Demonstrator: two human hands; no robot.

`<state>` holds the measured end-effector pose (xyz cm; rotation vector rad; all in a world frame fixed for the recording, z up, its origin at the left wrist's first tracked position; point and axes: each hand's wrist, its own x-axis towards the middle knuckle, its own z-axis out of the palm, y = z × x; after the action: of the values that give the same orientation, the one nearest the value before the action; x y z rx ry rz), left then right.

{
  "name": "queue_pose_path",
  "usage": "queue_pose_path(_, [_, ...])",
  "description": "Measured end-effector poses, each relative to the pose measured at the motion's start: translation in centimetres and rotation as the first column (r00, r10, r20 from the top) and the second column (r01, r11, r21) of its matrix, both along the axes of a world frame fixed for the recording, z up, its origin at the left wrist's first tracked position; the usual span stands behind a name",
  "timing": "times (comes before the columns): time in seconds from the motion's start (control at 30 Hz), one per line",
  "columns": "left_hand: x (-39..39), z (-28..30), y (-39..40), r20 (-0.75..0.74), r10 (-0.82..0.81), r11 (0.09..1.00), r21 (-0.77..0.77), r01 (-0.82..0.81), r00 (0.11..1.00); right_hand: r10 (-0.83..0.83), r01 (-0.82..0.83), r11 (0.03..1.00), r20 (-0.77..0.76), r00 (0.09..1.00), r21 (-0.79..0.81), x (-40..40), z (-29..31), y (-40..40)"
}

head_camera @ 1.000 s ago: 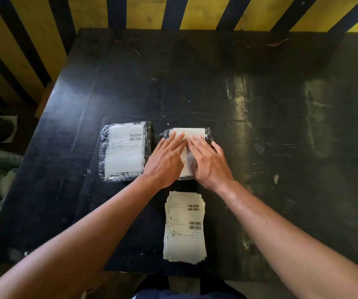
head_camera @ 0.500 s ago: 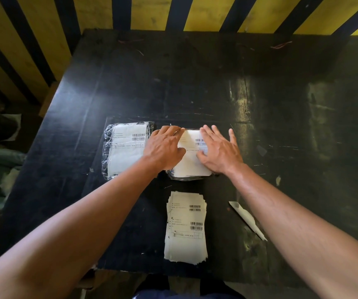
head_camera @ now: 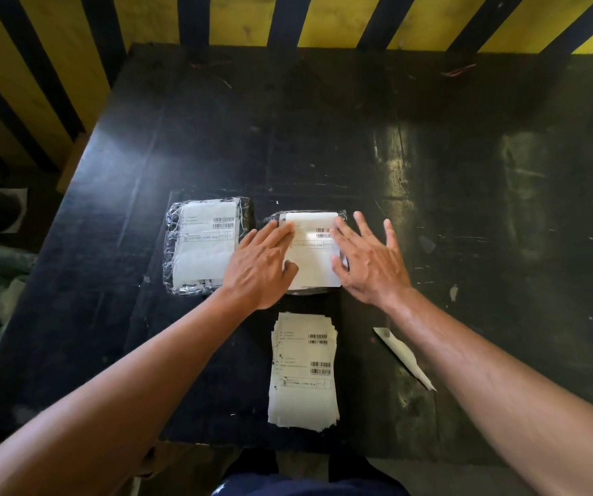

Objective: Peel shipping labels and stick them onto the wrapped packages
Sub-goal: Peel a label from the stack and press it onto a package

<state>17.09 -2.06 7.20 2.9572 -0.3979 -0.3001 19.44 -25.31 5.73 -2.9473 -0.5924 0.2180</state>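
Pressing flat on the middle package (head_camera: 310, 291), both hands sit palm-down at the centre of the frame, seen from the head camera. The left hand (head_camera: 261, 268) covers the left edge of the white shipping label (head_camera: 314, 259) stuck on that package, its fingers (head_camera: 280, 230) stretched out and laid across the label's upper left corner. The right hand (head_camera: 368, 264) lies on the label's right edge with the fingers spread wide — some resting on the paper, the outer ones reaching past the package toward the right. Neither grip is closed on anything; both are open and flat against the label.

Just left of this package, touching or nearly touching the left hand, lies a second wrapped package (head_camera: 203, 245) in clear crinkled plastic, already carrying a label with barcodes at its upper right.

Below the hands, in the lower centre of the frame, a stack of unpeeled labels (head_camera: 302, 374) rests on the black surface (head_camera: 323, 137), its edges a little uneven and barcodes showing on the top sheet. To the right of the stack, partly under the right forearm, a narrow white strip of paper (head_camera: 404, 356) lies slanted on the surface.

Along the top of the frame runs a yellow and black striped wall (head_camera: 323, 19) — the surface's far edge meets it
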Motion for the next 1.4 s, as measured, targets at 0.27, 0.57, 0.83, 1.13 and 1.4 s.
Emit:
queue_pose_path(0.27, [-2.5,-0.6,-1.4,-0.064,-0.116,0.993,0.008,0.116,0.991,0.113,-0.112,0.993,-0.025,0.993,0.047,-2.6,0.1,1.5])
queue_pose_path(0.57, [-5.2,-1.0,1.7,-0.044,-0.067,0.997,0.041,0.069,0.997,0.026,-0.026,1.0,0.046,0.999,0.002,-5.0,-0.5,-1.7])
queue_pose_path(0.83, [-8.3,-2.4,-1.4,-0.051,-0.159,0.985,0.067,0.162,0.986,0.203,-0.203,0.979,0.026,0.979,-0.022,-7.6,-1.7,1.2])
queue_pose_path(1.13, [-9.9,-3.1,0.7,0.047,-0.062,0.995,-0.076,0.065,0.997,0.128,-0.127,0.991,0.027,0.991,-0.052,-8.4,-3.2,-4.1])
queue_pose_path(1.4, [-8.1,-0.3,-4.2,-0.619,0.542,0.226,-0.543,-0.809,0.567,-0.406,0.74,0.449,-0.624,0.668,0.501,-5.6,0.1,-0.4])
